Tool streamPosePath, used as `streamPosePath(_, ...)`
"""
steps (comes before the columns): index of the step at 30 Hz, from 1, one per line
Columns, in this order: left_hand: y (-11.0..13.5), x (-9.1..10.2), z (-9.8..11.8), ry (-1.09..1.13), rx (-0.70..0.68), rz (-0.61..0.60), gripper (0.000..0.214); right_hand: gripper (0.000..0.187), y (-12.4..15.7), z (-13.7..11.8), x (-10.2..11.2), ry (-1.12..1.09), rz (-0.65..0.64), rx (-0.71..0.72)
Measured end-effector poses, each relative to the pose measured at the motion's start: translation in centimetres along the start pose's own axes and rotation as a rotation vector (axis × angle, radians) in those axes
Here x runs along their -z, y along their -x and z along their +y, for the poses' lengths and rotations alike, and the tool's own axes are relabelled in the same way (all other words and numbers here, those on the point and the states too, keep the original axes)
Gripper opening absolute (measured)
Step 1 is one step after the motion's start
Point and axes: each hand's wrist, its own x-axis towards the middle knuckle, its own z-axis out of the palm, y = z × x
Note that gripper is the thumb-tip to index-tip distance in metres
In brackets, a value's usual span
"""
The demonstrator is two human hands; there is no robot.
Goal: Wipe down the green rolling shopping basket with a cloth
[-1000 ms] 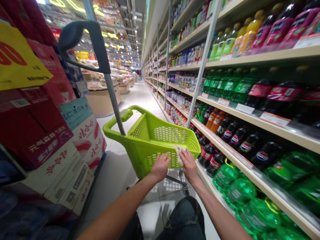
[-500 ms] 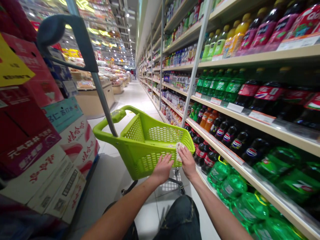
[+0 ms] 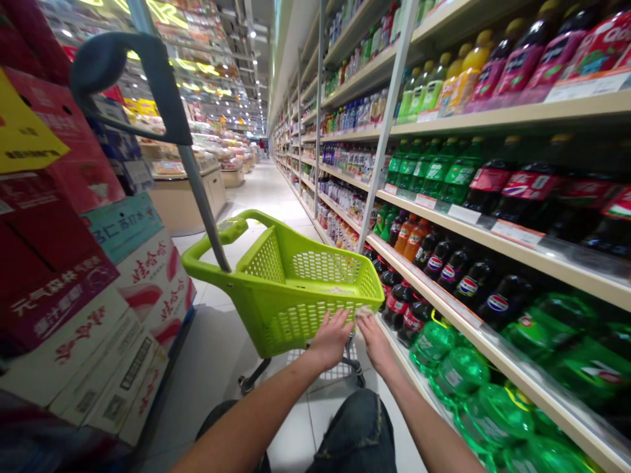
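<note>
A lime-green shopping cart (image 3: 296, 282) with perforated basket walls stands in front of me, its handle to the left. My right hand (image 3: 373, 338) presses a small whitish cloth (image 3: 363, 311) to the outer side of the basket, near its right corner and below the rim. Most of the cloth is covered by the fingers. Beside it, my left hand (image 3: 331, 340) lies against the same basket wall with its fingers stretched out and nothing in them.
Shelves (image 3: 493, 223) packed with drink bottles line the right side, with large green bottles (image 3: 461, 368) at the bottom. Stacked drink cartons (image 3: 133, 276) flank the left. A grey post with a dark handle (image 3: 175, 98) rises over the cart. The tiled aisle (image 3: 254, 187) runs ahead.
My right hand has moved the cloth down from the basket's rim to the outer wall below it. The left hand has shifted slightly right and down.
</note>
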Motion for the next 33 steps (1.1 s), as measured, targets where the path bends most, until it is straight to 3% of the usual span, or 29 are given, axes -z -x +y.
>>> streamPosePath(3, 0.0, 0.0, 0.0, -0.018, -0.01, -0.003, 0.048, 0.049, 1.7, 0.3, -0.1, -0.017, -0.019, -0.017)
streamPosePath(7, -0.4, -0.1, 0.0, -0.031, 0.031, 0.003, 0.048, 0.049, -0.8, 0.7, 1.8, 0.023, 0.181, -0.069)
streamPosePath(9, -0.7, -0.2, 0.3, -0.035, 0.012, 0.001, 0.049, 0.049, -1.2, 1.1, 1.6, 0.038, 0.21, -0.118)
streamPosePath(13, -0.7, -0.3, 0.7, -0.045, -0.067, 0.017, 0.047, 0.048, 2.1, 1.6, -0.3, 0.01, 0.05, -0.185)
streamPosePath(15, -0.5, -0.3, 0.3, -0.051, -0.052, 0.023, 0.047, 0.048, 3.0, 1.8, -0.2, 0.001, 0.044, -0.189)
streamPosePath(20, -0.8, -0.2, -0.3, -0.037, 0.017, 0.036, 0.051, 0.053, -0.9, 2.3, 2.6, 0.047, 0.269, -0.24)
streamPosePath(22, -0.8, -0.3, -0.1, -0.031, -0.001, 0.044, 0.051, 0.052, -1.4, 2.3, 2.4, 0.056, 0.242, -0.284)
streamPosePath(24, -0.6, -0.3, -0.2, -0.029, -0.026, 0.047, 0.05, 0.049, -0.3, 2.0, 1.4, 0.035, 0.111, -0.313)
streamPosePath(27, 0.4, 0.0, -1.7, -0.045, -0.006, 0.045, 0.051, 0.045, 1.3, 1.0, 0.3, -0.001, -0.008, -0.3)
streamPosePath(31, 2.4, 1.3, -5.4, -0.109, 0.085, 0.071, 0.057, 0.049, -1.7, -1.2, 0.9, -0.02, 0.22, -0.235)
streamPosePath(33, 3.4, 1.8, -6.8, -0.148, 0.105, 0.094, 0.059, 0.05, -3.3, -2.7, 0.3, -0.036, 0.252, -0.165)
